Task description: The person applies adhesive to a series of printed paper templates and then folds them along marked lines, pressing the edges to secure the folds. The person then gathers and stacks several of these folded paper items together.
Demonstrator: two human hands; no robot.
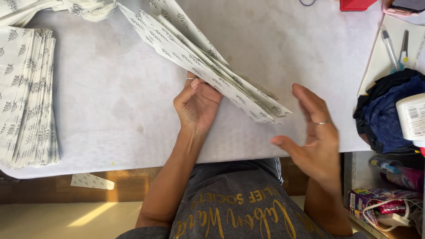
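Observation:
My left hand (197, 102) grips a bundle of folded white paper bags with a grey leaf pattern (208, 62), held on edge and slanting from the upper left down to the lower right over the white table cover (115, 102). My right hand (315, 135) hovers open, palm turned toward the lower end of the bundle, a short gap away from it. A ring shows on one finger of each hand.
A tall stack of the same patterned bags (26, 95) lies at the left edge. More bags (53, 6) sit at the top left. At the right are pens (392, 46), a dark blue cloth (389, 113), a white bottle (412, 117) and a cluttered shelf (385, 199).

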